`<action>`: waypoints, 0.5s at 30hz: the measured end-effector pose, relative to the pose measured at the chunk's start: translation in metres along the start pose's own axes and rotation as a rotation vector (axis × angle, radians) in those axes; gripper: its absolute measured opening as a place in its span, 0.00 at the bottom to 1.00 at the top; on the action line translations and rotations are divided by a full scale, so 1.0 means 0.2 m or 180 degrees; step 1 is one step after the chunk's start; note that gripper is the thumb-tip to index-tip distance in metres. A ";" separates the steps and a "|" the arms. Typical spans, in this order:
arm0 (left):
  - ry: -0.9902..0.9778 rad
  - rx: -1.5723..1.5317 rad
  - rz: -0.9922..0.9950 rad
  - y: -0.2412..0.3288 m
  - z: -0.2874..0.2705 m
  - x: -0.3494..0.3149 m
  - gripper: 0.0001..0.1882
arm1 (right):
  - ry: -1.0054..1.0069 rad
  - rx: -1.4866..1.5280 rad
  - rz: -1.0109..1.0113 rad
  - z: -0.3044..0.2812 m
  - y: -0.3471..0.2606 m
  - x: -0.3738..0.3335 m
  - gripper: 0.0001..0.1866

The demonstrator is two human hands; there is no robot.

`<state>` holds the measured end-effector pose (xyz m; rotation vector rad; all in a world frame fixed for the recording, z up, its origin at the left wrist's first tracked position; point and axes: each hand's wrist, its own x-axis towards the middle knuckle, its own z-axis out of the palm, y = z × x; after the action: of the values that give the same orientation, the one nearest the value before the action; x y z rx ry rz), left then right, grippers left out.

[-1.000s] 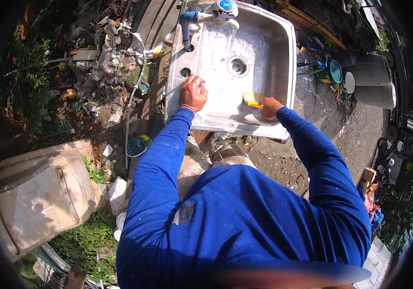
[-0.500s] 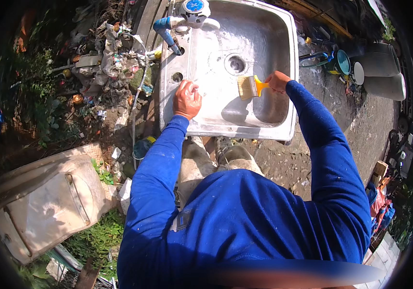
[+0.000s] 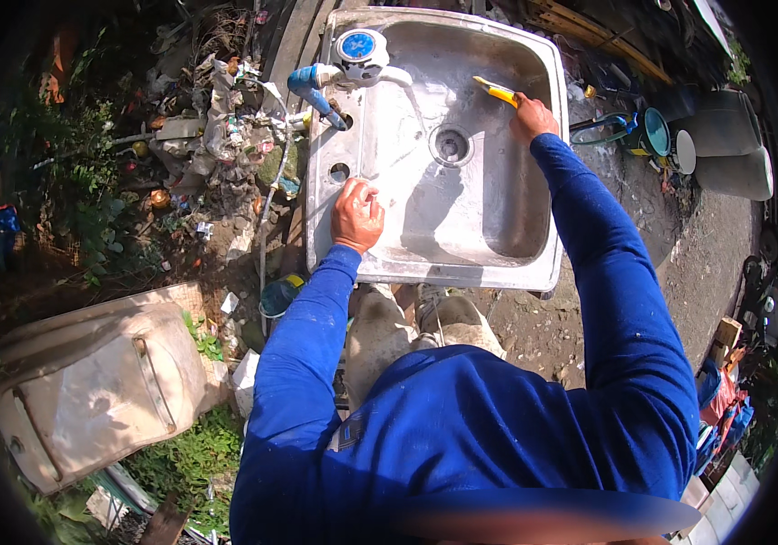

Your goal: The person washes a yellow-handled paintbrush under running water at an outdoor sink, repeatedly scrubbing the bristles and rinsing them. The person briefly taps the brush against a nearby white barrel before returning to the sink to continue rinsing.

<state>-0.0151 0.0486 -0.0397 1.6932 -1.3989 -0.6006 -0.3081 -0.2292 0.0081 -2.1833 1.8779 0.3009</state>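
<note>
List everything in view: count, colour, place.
sink: one, silver, top centre
drain: one, grey, sink floor
tap: one, white and blue, sink's upper left
pipe: one, blue, left of tap
brush: one, yellow handle, over sink
litter: uncountable, mixed, upper left
panel: one, beige, lower left
plants: uncountable, green, lower left
bucket: one, teal, upper right
containers: two, grey, upper right
trousers: one pair, pale, below sink
shirt: one, blue, bottom
left grip: one, bare, sink's left ledge
right grip: one, bare, brush handle

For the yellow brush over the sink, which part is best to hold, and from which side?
Probably the yellow handle, from the right: the brush, seen nearly edge-on, points its pale tip left and away, while the handle runs right into the right hand.
</note>
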 end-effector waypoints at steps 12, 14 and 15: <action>-0.0026 -0.0083 -0.0069 0.01 0.00 0.00 0.08 | -0.0096 0.0898 -0.0319 0.51 -0.31 -0.19 0.26; -0.0054 0.0032 -0.0019 0.01 -0.01 0.00 0.08 | -0.0378 0.0665 -0.0618 0.47 -0.30 -0.21 0.27; -0.0059 0.0033 -0.0041 0.02 -0.01 0.00 0.08 | -0.0179 0.0847 -0.0450 0.44 -0.26 -0.17 0.25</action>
<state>-0.0155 0.0490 -0.0362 1.7099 -1.4074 -0.6186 -0.2619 -0.1624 -0.0615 -2.0893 1.6197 0.0789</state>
